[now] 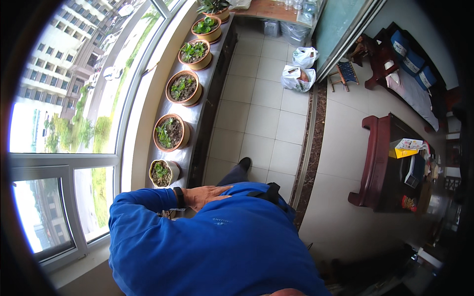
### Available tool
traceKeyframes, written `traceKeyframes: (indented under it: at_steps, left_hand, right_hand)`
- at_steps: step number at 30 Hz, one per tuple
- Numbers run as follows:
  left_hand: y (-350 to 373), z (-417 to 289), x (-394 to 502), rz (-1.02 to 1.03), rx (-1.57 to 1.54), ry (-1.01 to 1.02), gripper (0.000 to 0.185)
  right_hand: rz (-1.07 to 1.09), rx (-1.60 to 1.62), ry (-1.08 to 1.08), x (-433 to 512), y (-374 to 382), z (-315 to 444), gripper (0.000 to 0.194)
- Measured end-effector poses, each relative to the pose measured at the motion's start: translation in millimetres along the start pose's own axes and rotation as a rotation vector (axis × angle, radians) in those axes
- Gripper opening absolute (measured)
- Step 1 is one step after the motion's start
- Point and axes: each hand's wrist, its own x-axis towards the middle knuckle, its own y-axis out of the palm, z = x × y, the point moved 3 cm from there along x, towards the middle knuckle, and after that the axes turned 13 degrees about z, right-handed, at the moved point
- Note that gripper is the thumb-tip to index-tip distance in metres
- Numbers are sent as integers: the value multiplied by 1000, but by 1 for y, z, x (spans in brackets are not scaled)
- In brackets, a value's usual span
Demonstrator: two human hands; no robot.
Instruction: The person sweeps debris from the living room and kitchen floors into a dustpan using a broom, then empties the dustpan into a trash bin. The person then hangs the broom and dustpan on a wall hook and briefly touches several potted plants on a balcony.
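Note:
My left hand (206, 196), with a black band on its wrist, lies flat against the front of my blue jacket (237, 236). Its fingers are spread and hold nothing. Out of view is my right hand. Closest to the left hand is a cream pot (175, 173) holding a small green plant. Beyond it a row of round tan pots runs along a dark ledge (202, 129) under the window. Among these are a pot with leafy sprouts (186, 137), another with sparse seedlings (195, 97) and one with denser leaves (206, 62).
White plastic bags (298, 78) sit on the tiled floor (255, 118) near a sliding door track (309, 148). Past the track stand a dark red wooden table (372, 162), a folding stool (344, 74) and a wooden sofa (411, 88). To the left is a window frame (119, 148).

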Motion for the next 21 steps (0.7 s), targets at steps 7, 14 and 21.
traceKeyframes:
  at_steps: [7,14,21]
  left_hand:
    - [-6,17,-41,-189,-69,-24,116]
    - [25,106,-128,-370,-516,-750,79]
    - [57,183,-152,-908,-828,-907,66]
  right_hand:
    - [7,-87,38,9,-20,9,67]
    - [-38,-199,109,43,-55,28,68]
    - [-54,165,208,141,-85,76,68]
